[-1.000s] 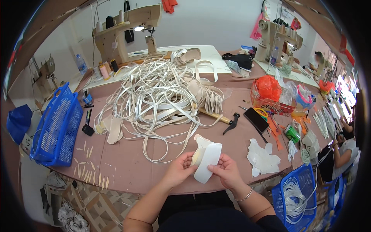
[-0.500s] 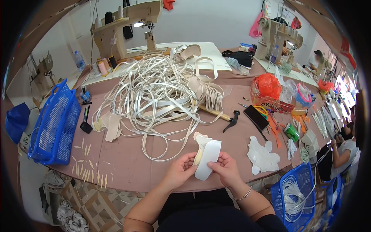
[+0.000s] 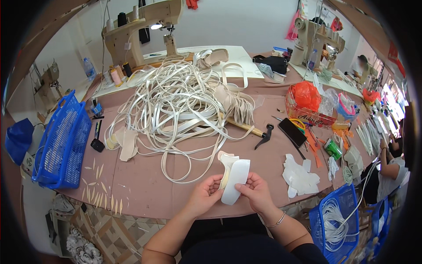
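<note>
Near the table's front edge I hold a curved white leather-like panel [image 3: 235,182] upright between both hands. Behind it, a beige and cream layered piece [image 3: 227,166] sticks out at the upper left, pressed against the panel. My left hand [image 3: 206,192] is closed, thumb and fingers pinching the left side of these layers. My right hand [image 3: 256,190] grips the panel's right edge, its thumb lying on the white face. Whether the layers are joined is hidden. Beyond my hands lies a big tangle of white and cream straps [image 3: 180,105].
A hammer [image 3: 265,136] lies past the strap heap, with a black phone [image 3: 292,133] to its right. White cut sheets [image 3: 301,176] rest at right. Blue baskets stand at left [image 3: 61,145] and lower right [image 3: 343,246]. Sewing machines [image 3: 132,39] line the back; a co-worker [image 3: 391,171] sits at right.
The panel has shifted very slightly left in my hands, my grip unchanged. At the right, the co-worker's arm has moved.
</note>
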`<state>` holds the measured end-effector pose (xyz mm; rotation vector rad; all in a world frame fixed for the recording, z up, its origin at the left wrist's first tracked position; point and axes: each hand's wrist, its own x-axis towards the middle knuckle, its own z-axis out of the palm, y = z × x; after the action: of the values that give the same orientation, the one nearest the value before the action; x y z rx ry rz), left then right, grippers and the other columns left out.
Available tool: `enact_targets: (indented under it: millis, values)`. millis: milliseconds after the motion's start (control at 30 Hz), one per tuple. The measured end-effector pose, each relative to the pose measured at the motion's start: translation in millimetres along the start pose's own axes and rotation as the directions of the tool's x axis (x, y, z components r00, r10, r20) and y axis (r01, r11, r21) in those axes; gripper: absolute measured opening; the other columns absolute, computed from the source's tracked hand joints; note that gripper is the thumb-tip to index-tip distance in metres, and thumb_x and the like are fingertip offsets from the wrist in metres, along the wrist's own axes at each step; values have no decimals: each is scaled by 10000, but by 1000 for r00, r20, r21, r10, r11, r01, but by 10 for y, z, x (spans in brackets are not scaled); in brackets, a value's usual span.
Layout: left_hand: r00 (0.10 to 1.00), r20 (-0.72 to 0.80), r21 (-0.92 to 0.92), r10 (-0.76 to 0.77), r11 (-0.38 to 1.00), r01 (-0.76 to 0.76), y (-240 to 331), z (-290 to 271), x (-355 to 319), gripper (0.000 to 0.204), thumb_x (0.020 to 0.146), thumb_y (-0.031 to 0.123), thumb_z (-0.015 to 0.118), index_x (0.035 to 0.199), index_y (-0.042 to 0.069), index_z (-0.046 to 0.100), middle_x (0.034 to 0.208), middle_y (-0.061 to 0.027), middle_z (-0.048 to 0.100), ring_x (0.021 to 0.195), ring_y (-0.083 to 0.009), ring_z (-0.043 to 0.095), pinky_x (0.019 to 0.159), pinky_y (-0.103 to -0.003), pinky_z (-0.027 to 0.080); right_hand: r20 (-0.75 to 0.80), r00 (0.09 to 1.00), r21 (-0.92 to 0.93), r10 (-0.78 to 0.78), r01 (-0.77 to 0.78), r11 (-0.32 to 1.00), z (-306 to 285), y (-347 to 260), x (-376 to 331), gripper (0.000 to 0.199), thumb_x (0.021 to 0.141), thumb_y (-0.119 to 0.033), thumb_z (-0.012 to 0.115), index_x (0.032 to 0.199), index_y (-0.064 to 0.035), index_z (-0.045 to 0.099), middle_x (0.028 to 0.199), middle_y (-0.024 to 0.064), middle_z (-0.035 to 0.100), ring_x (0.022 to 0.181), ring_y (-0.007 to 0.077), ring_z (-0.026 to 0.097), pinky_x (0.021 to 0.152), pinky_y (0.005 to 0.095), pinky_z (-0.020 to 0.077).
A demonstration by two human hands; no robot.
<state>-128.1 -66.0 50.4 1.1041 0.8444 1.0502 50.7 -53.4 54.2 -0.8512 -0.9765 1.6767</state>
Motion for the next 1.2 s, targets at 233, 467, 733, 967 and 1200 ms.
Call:
enact_targets:
  millis: [233, 467, 733, 967, 1200]
  values:
    - [1000, 31, -35, -4, 999, 5, -26, -14, 10, 416, 812, -38, 528, 1209, -24, 406, 1084, -83, 543, 992, -124, 531, 880, -268, 415, -19, 999, -31, -35, 34, 999, 6, -4, -4, 225, 788, 8, 608, 982, 5, 493, 904, 67, 593, 805, 100, 582, 701, 228, 486]
    - [989, 111, -100, 102, 991, -91, -104, -74, 9, 425, 795, -32, 554, 1189, -8, 398, 1095, -82, 523, 1018, -139, 509, 887, -289, 405, -12, 991, -129, -132, 129, 983, 39, 50, -13, 203, 795, 9, 599, 968, 13, 492, 885, 69, 594, 784, 89, 588, 690, 212, 488]
    - [990, -83, -13, 110, 994, -112, -204, 75, -2, 368, 812, 7, 572, 1149, -14, 428, 1069, -82, 542, 992, -126, 518, 867, -266, 413, -28, 990, -183, -138, 131, 974, 51, 85, -22, 177, 790, 13, 600, 938, 13, 503, 845, 57, 591, 731, 73, 585, 644, 199, 486]
    - [980, -128, 46, 151, 988, -147, -153, 179, 8, 347, 787, -35, 592, 1102, -21, 449, 1021, -99, 567, 934, -126, 550, 803, -244, 453, -23, 989, -190, -149, 143, 971, 32, 106, -33, 152, 787, 16, 600, 912, 7, 514, 832, 53, 594, 718, 68, 580, 640, 194, 479]
    - [992, -125, -12, 24, 1000, -25, -199, 128, 37, 295, 780, -3, 623, 1033, -9, 473, 973, -92, 581, 886, -120, 568, 762, -233, 469, 4, 993, -265, -116, 113, 958, -35, 166, -26, 165, 792, -13, 608, 938, 12, 535, 837, 40, 600, 719, 66, 582, 644, 194, 476]
